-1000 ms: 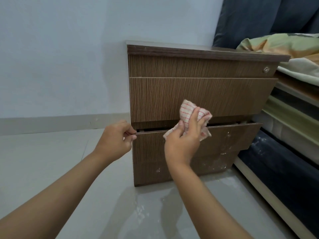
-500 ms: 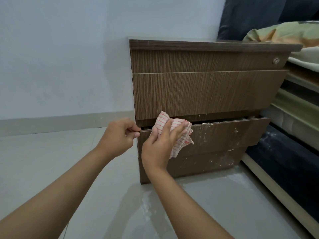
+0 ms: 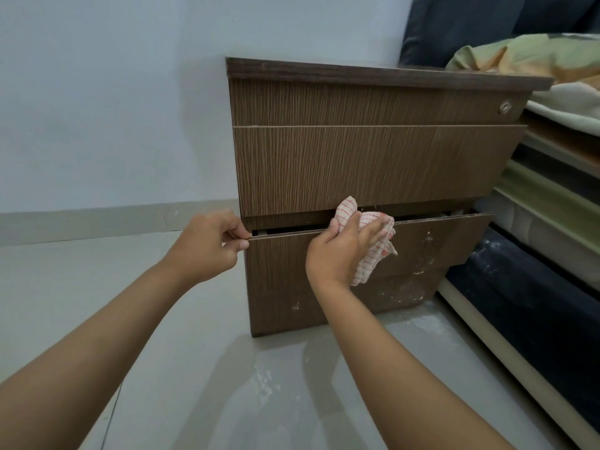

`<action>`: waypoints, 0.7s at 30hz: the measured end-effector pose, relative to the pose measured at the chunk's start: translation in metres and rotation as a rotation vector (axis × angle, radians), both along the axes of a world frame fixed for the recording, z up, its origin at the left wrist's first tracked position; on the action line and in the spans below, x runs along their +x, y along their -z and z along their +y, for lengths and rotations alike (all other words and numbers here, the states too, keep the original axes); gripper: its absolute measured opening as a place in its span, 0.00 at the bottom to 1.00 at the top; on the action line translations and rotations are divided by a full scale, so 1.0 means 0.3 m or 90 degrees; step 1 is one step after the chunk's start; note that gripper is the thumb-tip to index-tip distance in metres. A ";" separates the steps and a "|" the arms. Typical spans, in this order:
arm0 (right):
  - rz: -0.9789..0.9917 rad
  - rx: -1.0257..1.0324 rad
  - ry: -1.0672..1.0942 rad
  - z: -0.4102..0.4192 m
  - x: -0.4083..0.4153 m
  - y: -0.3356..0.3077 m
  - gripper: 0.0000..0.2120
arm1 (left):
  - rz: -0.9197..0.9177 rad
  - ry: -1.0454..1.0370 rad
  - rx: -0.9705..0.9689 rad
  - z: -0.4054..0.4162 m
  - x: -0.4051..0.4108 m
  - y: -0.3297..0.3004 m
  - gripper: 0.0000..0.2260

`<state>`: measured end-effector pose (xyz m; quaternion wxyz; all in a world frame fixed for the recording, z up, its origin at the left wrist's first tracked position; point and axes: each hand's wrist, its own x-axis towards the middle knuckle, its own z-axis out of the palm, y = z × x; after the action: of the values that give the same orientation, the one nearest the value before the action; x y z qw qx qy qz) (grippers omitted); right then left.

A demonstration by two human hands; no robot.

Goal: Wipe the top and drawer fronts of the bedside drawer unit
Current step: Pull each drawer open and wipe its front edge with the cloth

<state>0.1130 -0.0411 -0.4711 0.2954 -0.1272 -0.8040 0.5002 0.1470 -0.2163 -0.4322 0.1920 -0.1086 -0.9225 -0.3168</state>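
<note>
The brown wood-grain bedside drawer unit (image 3: 373, 167) stands against the wall, its dark top edge (image 3: 373, 73) level with the bed. Its bottom drawer (image 3: 431, 248) is pulled out a little and carries white specks and smears. My left hand (image 3: 207, 245) pinches the top left corner of that drawer front. My right hand (image 3: 344, 251) grips a white cloth with red checks (image 3: 370, 245) and presses it on the drawer's top edge, near the middle. Part of the cloth hangs down over the drawer front.
A bed (image 3: 552, 196) with a dark mattress and green-orange bedding (image 3: 532, 60) lies close on the right. A small round lock (image 3: 504, 107) sits on the top drawer's right end. The grey tiled floor (image 3: 162, 319) has a wet-looking sheen below the unit. A pale wall stands behind.
My right hand slid the cloth left along the bottom drawer's top edge, then back toward the middle. My left hand kept its pinch on the drawer corner. The camera shifted slightly.
</note>
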 end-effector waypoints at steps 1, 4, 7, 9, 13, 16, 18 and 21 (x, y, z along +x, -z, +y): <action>-0.013 0.006 0.007 0.023 -0.005 -0.005 0.23 | -0.009 -0.001 -0.004 0.001 -0.001 -0.004 0.07; -0.047 0.025 0.028 0.100 -0.022 -0.019 0.23 | -0.037 -0.011 -0.011 0.007 -0.002 -0.013 0.07; -0.053 0.040 0.043 0.179 -0.045 -0.025 0.22 | -0.047 -0.017 -0.011 0.010 -0.001 -0.020 0.07; -0.052 0.056 0.049 0.222 -0.058 -0.021 0.22 | -0.049 -0.016 -0.004 0.010 0.001 -0.022 0.07; -0.062 0.070 0.058 0.280 -0.077 -0.022 0.21 | -0.039 -0.023 0.008 0.016 0.008 -0.021 0.06; -0.047 0.080 0.061 0.328 -0.090 -0.014 0.21 | -0.032 -0.022 -0.008 0.015 0.005 -0.020 0.05; -0.033 0.085 0.063 0.366 -0.101 -0.004 0.21 | -0.030 -0.017 -0.015 0.010 0.001 -0.018 0.06; -0.022 0.088 0.077 0.425 -0.126 0.007 0.20 | -0.024 -0.014 -0.024 0.008 0.001 -0.016 0.07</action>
<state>0.0750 0.0863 -0.4732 0.3193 -0.1630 -0.8326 0.4223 0.1472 -0.2140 -0.4275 0.1760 -0.0962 -0.9329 -0.2993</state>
